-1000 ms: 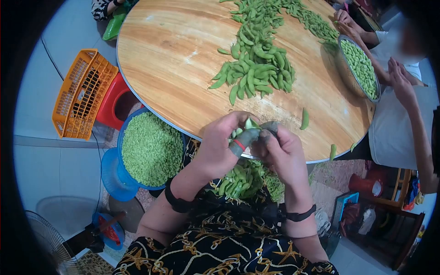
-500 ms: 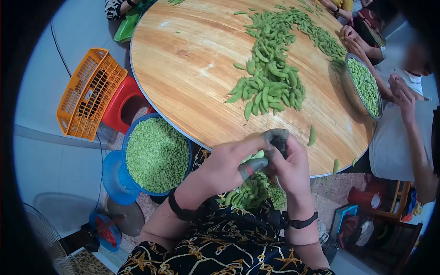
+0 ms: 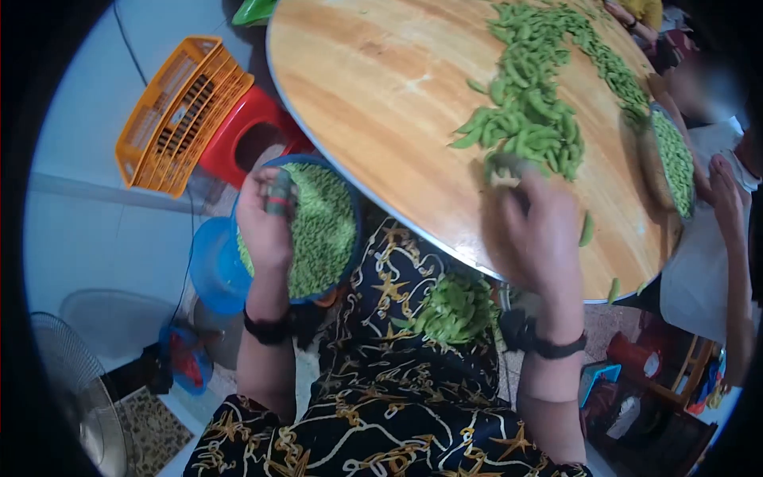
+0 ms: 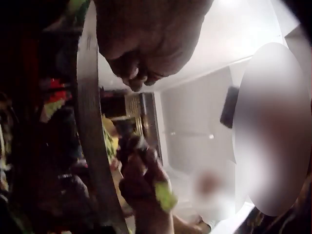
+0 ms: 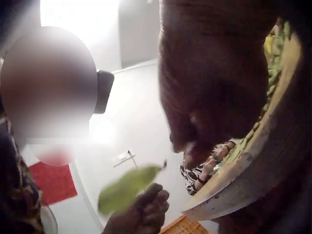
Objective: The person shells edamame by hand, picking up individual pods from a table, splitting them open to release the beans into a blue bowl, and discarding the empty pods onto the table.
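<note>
My left hand point(image 3: 266, 215) is over the blue basin point(image 3: 355, 219) of shelled green soybeans point(image 3: 322, 230), its fingers bent, a grey cover with a red band on one digit. Whether it holds beans, I cannot tell. My right hand point(image 3: 544, 226) reaches over the wooden table to the near edge of the soybean pods point(image 3: 528, 103), thumb and forefinger apart, a dark cover on a fingertip. More pods point(image 3: 457, 310) lie in the lap. In the right wrist view, a single pod point(image 5: 127, 187) overlaps the left hand point(image 5: 141, 212). The left wrist view shows a green piece point(image 4: 165, 196) in front of the other hand.
The round table point(image 3: 381, 119) curves along the front and left. Left of it stand a red stool point(image 3: 230, 155), an orange crate point(image 3: 179, 119) and a light blue basin point(image 3: 211, 266). A fan point(image 3: 83, 389) is at lower left. Another person sits at the right by a colander point(image 3: 654, 171) of beans.
My hands were together at the table edge, working on a pod. Now they are apart: the left moved left over the basin, the right forward to the pod pile. The view shifted too.
</note>
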